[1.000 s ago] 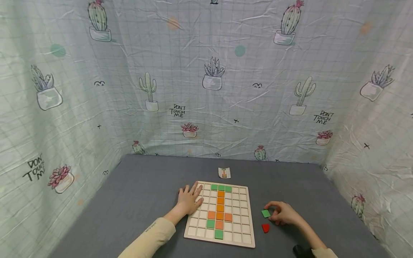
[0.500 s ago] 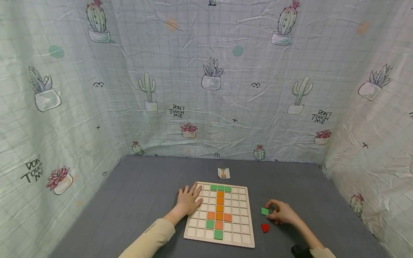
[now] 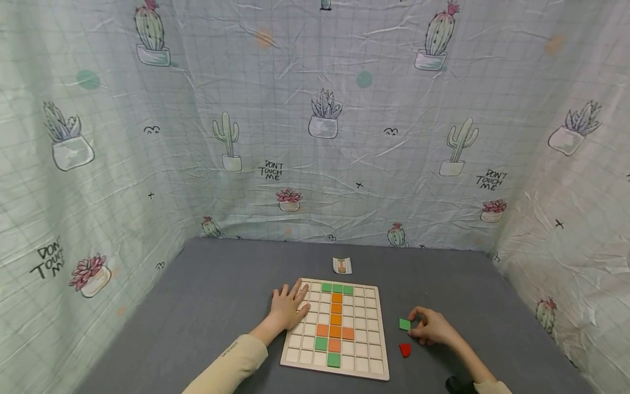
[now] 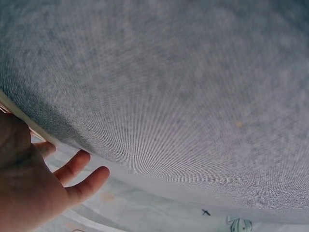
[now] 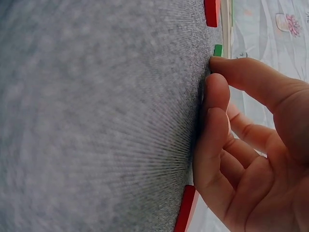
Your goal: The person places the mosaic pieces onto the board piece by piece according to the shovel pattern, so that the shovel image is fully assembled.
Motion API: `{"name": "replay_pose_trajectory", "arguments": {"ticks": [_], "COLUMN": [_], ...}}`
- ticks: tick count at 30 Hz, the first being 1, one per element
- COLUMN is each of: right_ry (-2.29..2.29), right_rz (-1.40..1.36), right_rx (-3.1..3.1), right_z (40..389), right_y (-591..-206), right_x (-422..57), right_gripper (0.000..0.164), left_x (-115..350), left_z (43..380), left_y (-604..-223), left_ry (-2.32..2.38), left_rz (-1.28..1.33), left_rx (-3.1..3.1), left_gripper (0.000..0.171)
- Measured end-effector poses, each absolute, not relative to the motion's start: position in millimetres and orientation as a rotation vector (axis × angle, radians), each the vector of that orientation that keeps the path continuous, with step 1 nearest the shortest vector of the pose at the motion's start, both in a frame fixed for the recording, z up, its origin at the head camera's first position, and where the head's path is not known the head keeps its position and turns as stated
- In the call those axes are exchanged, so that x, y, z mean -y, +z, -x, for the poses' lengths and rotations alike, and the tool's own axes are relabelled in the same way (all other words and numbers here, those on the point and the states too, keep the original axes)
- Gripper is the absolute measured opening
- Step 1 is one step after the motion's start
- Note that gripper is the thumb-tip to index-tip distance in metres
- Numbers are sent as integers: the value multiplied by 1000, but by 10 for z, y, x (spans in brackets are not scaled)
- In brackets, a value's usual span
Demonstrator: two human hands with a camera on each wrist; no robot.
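Observation:
A pale wooden grid board (image 3: pixel 366 350) lies on the table in the head view, with green and orange square tiles set in some of its cells. My left hand (image 3: pixel 287 306) rests spread over its left edge; in the left wrist view the fingers (image 4: pixel 89 186) lie relaxed. To the right of the board, my right hand (image 3: pixel 431 326) holds a green square tile (image 3: pixel 404 324) at its right corners with thumb and index finger. The other fingers curl inward in the right wrist view, where the thumb partly covers the tile. A red piece (image 3: pixel 405 349) lies just nearer than the green tile.
A small printed card (image 3: pixel 342 266) with a grid pattern lies beyond the board. Patterned cactus curtains (image 3: pixel 315 208) enclose the grey table (image 3: pixel 231 284) at the back and sides. Another red piece (image 5: pixel 185 210) shows low in the right wrist view.
The green tile has turned slightly and shifted a little away from the red piece under the right fingers. My left hand and the board stay in place.

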State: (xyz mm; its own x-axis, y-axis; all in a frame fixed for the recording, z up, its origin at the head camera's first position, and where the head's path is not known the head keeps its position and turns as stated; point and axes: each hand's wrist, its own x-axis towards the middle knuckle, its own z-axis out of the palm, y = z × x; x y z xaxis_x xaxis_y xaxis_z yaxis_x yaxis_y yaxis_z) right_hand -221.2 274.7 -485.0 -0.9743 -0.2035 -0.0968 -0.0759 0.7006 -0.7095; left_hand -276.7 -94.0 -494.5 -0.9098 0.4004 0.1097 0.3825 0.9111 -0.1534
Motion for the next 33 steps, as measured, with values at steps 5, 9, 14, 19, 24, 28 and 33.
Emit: {"name": "replay_pose_trajectory", "arguments": {"ticks": [5, 9, 14, 19, 24, 28, 33], "right_ry": [-1134, -1149, -1160, -1185, -1256, -1321, -1372], "right_rz": [237, 262, 274, 244, 235, 266, 308], "right_rx": [-2732, -2713, -2694, -2654, -2578, -2525, -2488], "right_z": [2213, 2224, 2240, 2255, 2274, 2290, 2285], "right_y": [-4830, -4820, -4823, -4813, -4787, -4772, -4738], "right_x": [-2736, -2742, -2764, -2789, -2808, -2803, -2754], "right_gripper": [26, 25, 26, 28, 32, 34, 34], "left_x": [943, 949, 948, 945, 933, 925, 921], "left_z": [2792, 2812, 2812, 2809, 2823, 2834, 2832], "left_y": [-4953, -4952, -4935, -4917, -4915, -4920, -4905], "left_ry": [215, 231, 218, 203, 201, 187, 162], "left_rz": [608, 614, 619, 623, 620, 608, 608], "left_rx": [2931, 2936, 2947, 2952, 2968, 2976, 2982], "left_gripper": [55, 55, 55, 55, 55, 55, 55]}}
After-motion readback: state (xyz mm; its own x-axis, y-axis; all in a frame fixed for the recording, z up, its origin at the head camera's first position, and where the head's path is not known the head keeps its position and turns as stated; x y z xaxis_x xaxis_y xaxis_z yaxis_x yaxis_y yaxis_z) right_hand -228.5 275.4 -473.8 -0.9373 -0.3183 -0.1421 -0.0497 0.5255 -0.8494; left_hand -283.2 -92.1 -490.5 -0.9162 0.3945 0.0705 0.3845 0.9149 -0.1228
